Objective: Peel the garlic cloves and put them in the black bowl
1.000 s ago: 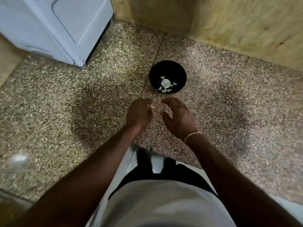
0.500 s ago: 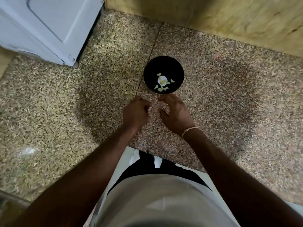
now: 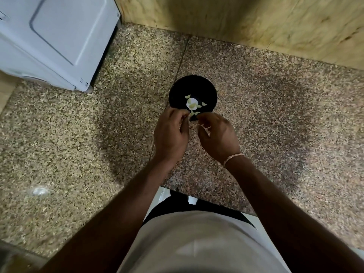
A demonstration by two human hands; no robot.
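Two hands are at work just above the near rim of the black bowl (image 3: 178,89), which sits on the speckled tabletop (image 3: 275,115) on the seam between two slabs. Inside it lie several pale cloves (image 3: 191,103) and bits, gathered round the middle.

My left hand (image 3: 171,133) has its fingers curled inward at the bowl's near-left edge; they look pinched on something small, but I cannot tell what, since my knuckles hide it. My right hand (image 3: 217,134) is curled too, its fingertips meeting the left's over the rim, and a thin whitish shred of skin (image 3: 204,128) shows against its palm side. The clove in hand, if there is one, is hidden between the two sets of fingers.

I judge this to be the end of a peel: the husk is coming away and the piece is about to go in with the others. The next move calls for holding back the papery skin so it does not fall in with the clove, and opening my fingers right over the bowl, not over its edge. A white appliance (image 3: 59,36) stands far left, a wooden wall (image 3: 256,20) behind.
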